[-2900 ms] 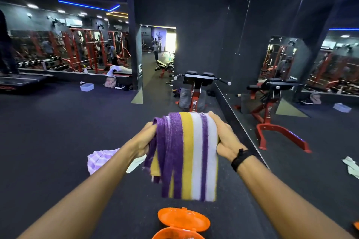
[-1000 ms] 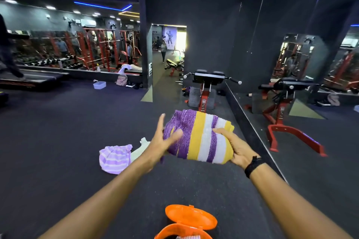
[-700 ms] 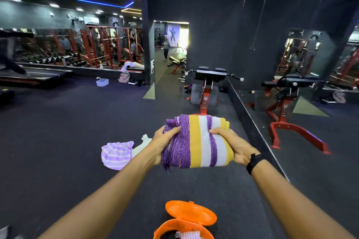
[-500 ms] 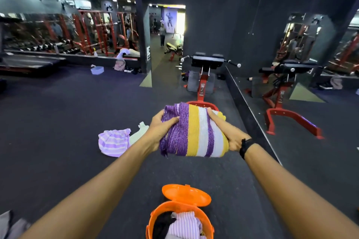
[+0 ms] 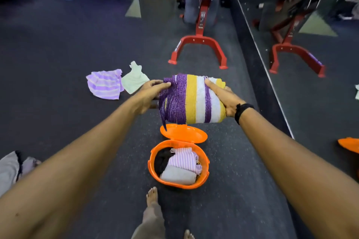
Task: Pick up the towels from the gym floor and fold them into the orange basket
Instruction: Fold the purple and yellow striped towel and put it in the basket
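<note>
- Left hand [image 5: 150,93]: fingers curled on the left end of the folded towel [image 5: 192,99], gripping it.
- Right hand [image 5: 223,97]: thumb on top, fingers wrapped under the towel's right end, gripping it; black band [image 5: 242,111] on the wrist.
- Towel: purple, yellow and white stripes, folded into a thick bundle, held in the air above and just beyond the basket [image 5: 178,163]; a loose purple edge hangs at its left.
- Basket: orange, on the floor [image 5: 58,54], lid [image 5: 183,134] hinged open at the far side.
- Basket contents: a lilac striped cloth [image 5: 183,158], a grey folded cloth [image 5: 177,175] and something dark [image 5: 162,160], possibly another towel.
- Floor, left of the hands: lilac striped towel [image 5: 104,86] touching a pale green towel [image 5: 134,79].
- Floor, far left edge: grey cloth [image 5: 11,167].
- Beyond: red machine base [image 5: 198,44]; mirror wall [image 5: 310,44] on the right.
- Near edge: bare feet [image 5: 152,195] beside the basket.
</note>
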